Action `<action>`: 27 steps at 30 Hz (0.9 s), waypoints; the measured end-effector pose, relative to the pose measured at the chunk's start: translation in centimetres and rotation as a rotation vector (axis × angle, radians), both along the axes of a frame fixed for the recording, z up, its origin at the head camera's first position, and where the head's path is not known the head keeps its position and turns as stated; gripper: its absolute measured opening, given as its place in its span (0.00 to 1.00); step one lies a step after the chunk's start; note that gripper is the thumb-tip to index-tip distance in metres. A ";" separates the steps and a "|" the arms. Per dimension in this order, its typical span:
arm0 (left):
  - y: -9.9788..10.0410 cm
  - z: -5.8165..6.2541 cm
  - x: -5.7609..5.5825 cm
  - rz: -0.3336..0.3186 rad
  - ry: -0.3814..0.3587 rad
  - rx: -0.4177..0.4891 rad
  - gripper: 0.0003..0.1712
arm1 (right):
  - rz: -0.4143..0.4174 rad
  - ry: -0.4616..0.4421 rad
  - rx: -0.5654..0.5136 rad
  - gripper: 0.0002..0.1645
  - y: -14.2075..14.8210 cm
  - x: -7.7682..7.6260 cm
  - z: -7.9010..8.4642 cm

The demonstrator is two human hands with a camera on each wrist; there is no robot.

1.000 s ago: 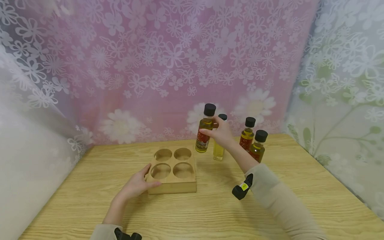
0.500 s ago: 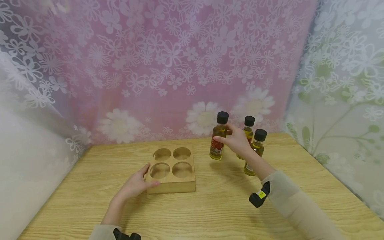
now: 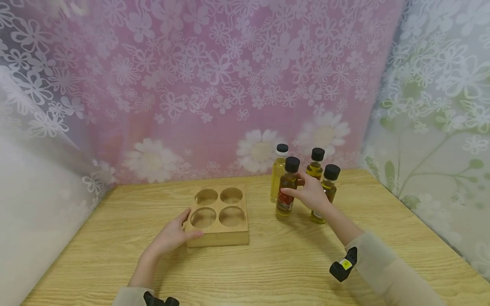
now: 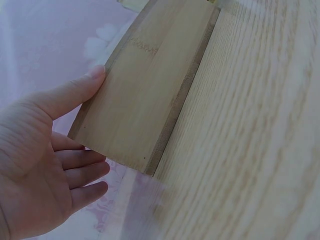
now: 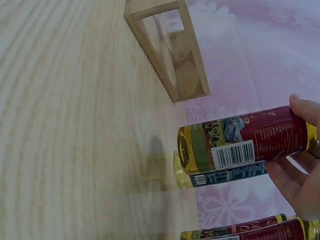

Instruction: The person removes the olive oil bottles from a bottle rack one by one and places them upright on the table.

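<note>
In the head view, a red-labelled oil bottle point(image 3: 286, 196) stands upright in my right hand point(image 3: 311, 192), which grips it by thumb and fingers below the black cap. Its base point(image 5: 186, 150) shows in the right wrist view; whether it touches the table I cannot tell. My left hand point(image 3: 170, 233) holds the near left corner of a wooden bottle holder point(image 3: 218, 239) with round holes. In the left wrist view, the thumb lies on the holder's upper edge and the fingers sit beside its end. Just behind the held bottle is a paler oil bottle point(image 3: 277, 174).
Two more dark-capped oil bottles stand to the right, the farther one point(image 3: 315, 168) partly behind my right hand and the nearer one point(image 3: 330, 187) beside my wrist. Floral cloth point(image 3: 214, 106) hangs behind the wooden table point(image 3: 229, 276).
My right hand has carried the red-labelled bottle rightward, nearer to me and lower, passing in front of the paler bottle. The left hand and holder have hardly moved.
</note>
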State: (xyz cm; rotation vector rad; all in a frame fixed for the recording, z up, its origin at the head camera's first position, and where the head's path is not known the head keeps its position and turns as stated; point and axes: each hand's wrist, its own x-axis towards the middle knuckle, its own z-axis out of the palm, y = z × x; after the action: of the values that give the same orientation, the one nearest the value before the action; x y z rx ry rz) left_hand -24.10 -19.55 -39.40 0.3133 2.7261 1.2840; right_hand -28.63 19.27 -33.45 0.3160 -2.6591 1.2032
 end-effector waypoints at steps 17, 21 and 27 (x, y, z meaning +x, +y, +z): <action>0.0 0.1 0.0 -0.002 0.007 -0.004 0.59 | -0.033 0.024 0.012 0.31 0.3 0.9 -2.0; 0.0 0.0 0.0 -0.007 0.012 -0.009 0.59 | -0.033 0.027 -0.009 0.31 0.4 1.0 -2.4; 0.0 0.1 0.0 -0.008 0.009 -0.008 0.59 | -0.016 0.012 -0.043 0.32 0.3 0.8 -2.5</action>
State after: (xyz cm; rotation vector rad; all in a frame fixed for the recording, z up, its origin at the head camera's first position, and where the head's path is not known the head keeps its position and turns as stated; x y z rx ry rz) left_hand -24.10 -19.54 -39.32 0.3296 2.7333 1.2725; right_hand -27.82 19.57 -35.99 0.2927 -2.6172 1.2474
